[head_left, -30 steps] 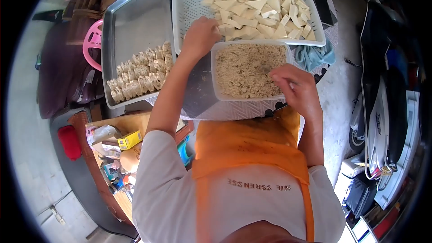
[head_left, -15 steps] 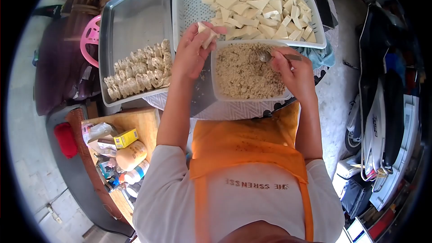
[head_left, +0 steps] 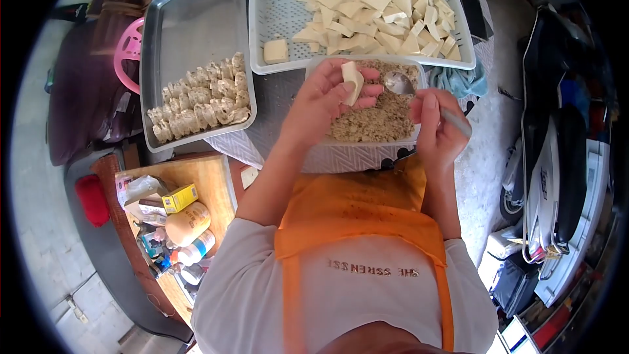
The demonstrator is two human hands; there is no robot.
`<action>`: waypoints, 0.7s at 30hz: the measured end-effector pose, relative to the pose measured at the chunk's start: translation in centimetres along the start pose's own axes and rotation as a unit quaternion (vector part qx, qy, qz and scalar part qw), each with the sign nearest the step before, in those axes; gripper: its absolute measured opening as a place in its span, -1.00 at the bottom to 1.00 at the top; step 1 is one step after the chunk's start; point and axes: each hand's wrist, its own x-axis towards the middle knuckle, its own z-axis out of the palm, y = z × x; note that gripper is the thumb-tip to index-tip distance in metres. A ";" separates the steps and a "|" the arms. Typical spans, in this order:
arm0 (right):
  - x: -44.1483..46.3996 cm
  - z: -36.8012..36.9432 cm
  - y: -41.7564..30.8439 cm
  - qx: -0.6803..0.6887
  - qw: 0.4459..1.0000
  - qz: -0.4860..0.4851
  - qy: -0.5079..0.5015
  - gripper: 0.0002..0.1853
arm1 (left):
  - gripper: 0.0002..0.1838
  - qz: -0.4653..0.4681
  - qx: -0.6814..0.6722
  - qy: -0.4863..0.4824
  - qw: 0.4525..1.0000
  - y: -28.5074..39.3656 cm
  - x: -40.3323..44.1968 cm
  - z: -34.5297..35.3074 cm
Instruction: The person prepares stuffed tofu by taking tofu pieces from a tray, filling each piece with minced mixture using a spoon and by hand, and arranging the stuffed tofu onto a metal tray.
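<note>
A pale tofu piece [head_left: 352, 83] is pinched in my left hand [head_left: 325, 95], held above the tub of crumbly brown filling [head_left: 373, 123]. My right hand [head_left: 440, 124] grips a metal spoon [head_left: 398, 83], whose bowl hangs over the filling's right part. Behind the tub, a perforated white tray [head_left: 278, 0] bears a heap of pale triangular tofu pieces [head_left: 377, 10], with one squarish piece [head_left: 276, 50] apart at its near left corner. On the left, a metal tray [head_left: 193, 26] carries rows of filled pieces [head_left: 203, 101] along its near end.
A wooden table [head_left: 213, 180] at the lower left bears a yellow box [head_left: 179, 198], bottles and other small items. A pink basket [head_left: 124, 59] stands beside the metal tray. A blue cloth [head_left: 458, 80] lies right of the tub. At the far right is a parked scooter [head_left: 550, 151].
My left hand has moved right with the tofu piece, from the tub's left edge to above the filling. The spoon has risen from the filling, and my right hand has shifted slightly right and down.
</note>
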 end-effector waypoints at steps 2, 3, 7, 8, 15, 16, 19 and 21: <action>-0.6 0.2 -0.8 -0.010 0.996 -0.086 -0.019 -0.95 | -0.62 -0.019 0.035 0.015 0.999 -0.5 -0.1 0.0; -1.0 0.4 -1.2 -0.020 0.993 -0.109 -0.026 -0.96 | -0.62 -0.018 0.050 0.028 0.998 -0.8 -0.1 0.1; -1.5 0.8 -1.2 -0.040 0.979 -0.191 -0.066 -0.87 | -0.60 -0.012 0.092 0.044 0.995 -0.7 0.0 0.9; -1.5 1.1 -1.1 -0.037 0.975 -0.205 -0.074 -0.85 | -0.59 -0.007 0.086 0.040 0.995 -0.8 0.1 0.9; -1.6 1.8 -1.3 -0.038 0.968 -0.241 -0.049 -0.89 | -0.51 0.020 0.142 -0.008 0.990 -0.4 0.0 0.8; -1.6 1.8 -1.3 -0.045 0.968 -0.239 -0.056 -0.87 | -0.50 0.024 0.159 -0.008 0.987 -0.4 0.0 0.8; -1.8 1.9 -1.1 -0.072 0.967 -0.235 -0.071 -0.83 | -0.52 0.040 0.169 -0.023 0.985 -1.1 0.4 0.6; -1.8 2.3 -0.8 -0.096 0.963 -0.239 -0.076 -0.79 | -0.55 0.034 0.206 -0.027 0.978 -1.0 0.3 1.0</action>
